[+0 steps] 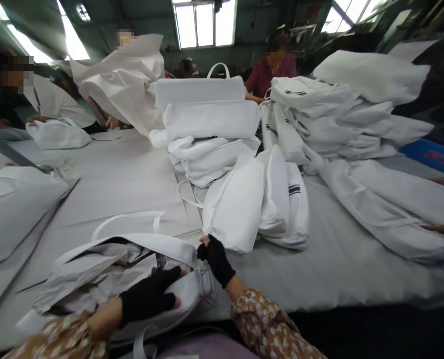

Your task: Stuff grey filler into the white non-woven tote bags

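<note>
Stretching crosswise at lower left, a white bag [169,245] lies beneath the spread left hand [145,296]; right hand [218,262] curls by its end, grip unclear.

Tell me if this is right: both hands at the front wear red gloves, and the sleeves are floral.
Not quite: the head view shows that the gloves on the left hand and right hand are black, not red. The sleeves are indeed floral.
</note>
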A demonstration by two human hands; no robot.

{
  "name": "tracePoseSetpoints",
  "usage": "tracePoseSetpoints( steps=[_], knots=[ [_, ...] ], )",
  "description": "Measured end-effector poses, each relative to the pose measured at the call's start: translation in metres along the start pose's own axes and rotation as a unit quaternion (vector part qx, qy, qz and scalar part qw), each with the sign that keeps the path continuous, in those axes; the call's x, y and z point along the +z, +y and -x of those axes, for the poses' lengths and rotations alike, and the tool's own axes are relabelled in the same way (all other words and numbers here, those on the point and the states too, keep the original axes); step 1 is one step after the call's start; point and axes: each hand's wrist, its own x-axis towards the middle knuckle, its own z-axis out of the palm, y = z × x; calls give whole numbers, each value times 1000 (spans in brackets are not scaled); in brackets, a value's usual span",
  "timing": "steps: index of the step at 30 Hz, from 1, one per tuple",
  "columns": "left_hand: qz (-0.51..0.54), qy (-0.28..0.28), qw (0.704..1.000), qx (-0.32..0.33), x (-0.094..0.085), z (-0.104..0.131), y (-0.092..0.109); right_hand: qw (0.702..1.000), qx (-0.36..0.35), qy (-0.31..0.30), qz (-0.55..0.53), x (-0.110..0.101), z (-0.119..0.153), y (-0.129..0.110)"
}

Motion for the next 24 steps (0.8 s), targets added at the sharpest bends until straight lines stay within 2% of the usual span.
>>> tracePoseSetpoints(
  steps=[2,4,6,7,9,11,12,13,14,15,17,19,22,24],
  knots=[
    [-78,14,997,-9,10,18,-16,1000,17,14,14,-22,1,-1],
    [-129,3,992,-15,21,36,-29,999,15,-3,42,-35,9,-2],
    [-175,6,984,-21,26,53,-37,997,0,-44,68,-37,23,0],
    [-194,34,980,-17,24,60,-39,995,-13,-58,84,-34,31,3],
    [-222,158,962,4,11,74,-41,989,-41,-54,133,-27,46,13],
    [-239,324,915,13,-13,84,-45,978,-62,-18,199,-20,54,23],
    [-247,391,887,5,-25,88,-50,970,-69,1,231,-18,55,27],
    [-254,428,868,-7,-35,89,-57,963,-75,20,258,-17,54,27],
    [-263,432,862,-31,-41,89,-66,957,-83,35,275,-16,52,23],
    [-274,402,872,-49,-42,87,-76,951,-97,47,289,-14,48,15],
    [-308,265,912,-58,-34,77,-97,940,-148,55,303,-4,40,-14],
    [-347,199,914,-74,-16,63,-111,925,-224,21,306,16,32,-54],
    [-358,205,909,-57,5,46,-118,890,-333,-78,302,65,21,-110],
    [-315,250,915,-25,11,43,-119,866,-361,-158,309,103,13,-129]
  ],
)
